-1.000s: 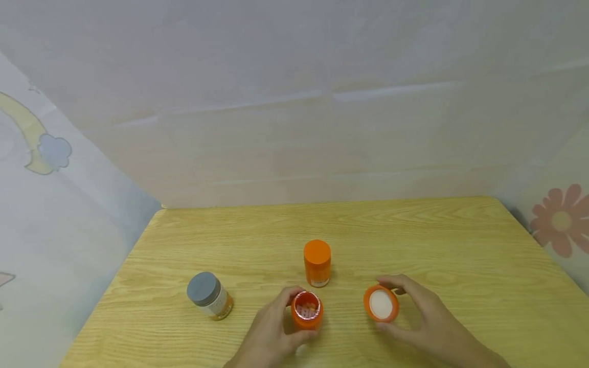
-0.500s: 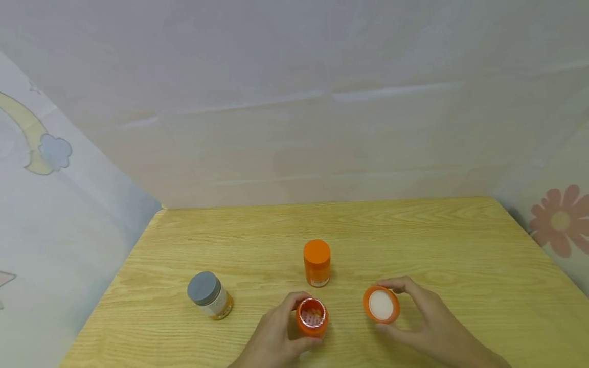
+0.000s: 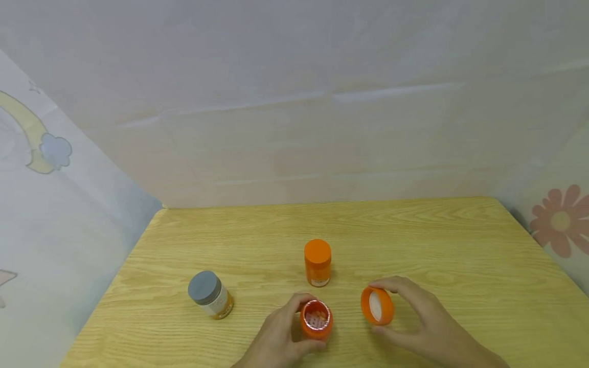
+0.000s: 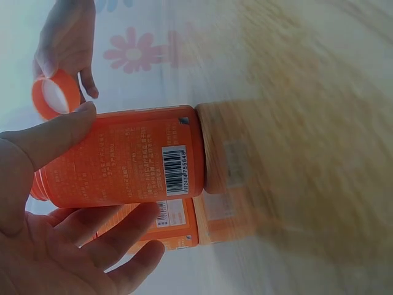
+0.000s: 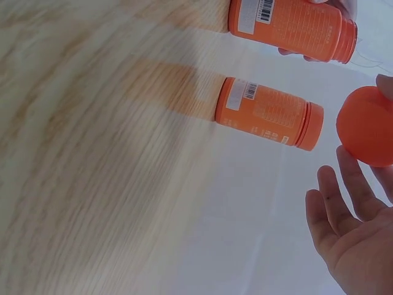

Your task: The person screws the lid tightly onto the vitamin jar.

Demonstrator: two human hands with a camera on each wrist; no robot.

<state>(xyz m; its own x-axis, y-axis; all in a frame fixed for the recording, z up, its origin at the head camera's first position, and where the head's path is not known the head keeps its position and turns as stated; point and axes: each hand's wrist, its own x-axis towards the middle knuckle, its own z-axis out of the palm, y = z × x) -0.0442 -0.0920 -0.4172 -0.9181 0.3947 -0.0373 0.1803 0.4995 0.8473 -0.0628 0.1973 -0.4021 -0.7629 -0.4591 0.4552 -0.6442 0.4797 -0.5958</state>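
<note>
My left hand point(image 3: 280, 332) grips an uncapped orange pill bottle point(image 4: 132, 157) around its side, thumb on one side and fingers on the other. Pale pink and orange pieces show inside its mouth in the head view. To the right, my right hand point(image 3: 421, 322) pinches the orange screw cap point(image 3: 385, 306) by its rim between thumb and fingers. The cap is tilted on edge, its white liner facing left toward the bottle, and stays apart from it. A second orange bottle point(image 3: 317, 263), capped, stands upright just behind the held one.
A bottle with a grey lid point(image 3: 210, 295) stands on the left of the wood-grain table point(image 3: 414, 240). Pale printed sheets form a wall point(image 3: 294, 128) behind the table and along both sides.
The left hand has moved the open bottle a little to the right. The right hand has turned the cap so its liner faces more to the left.
</note>
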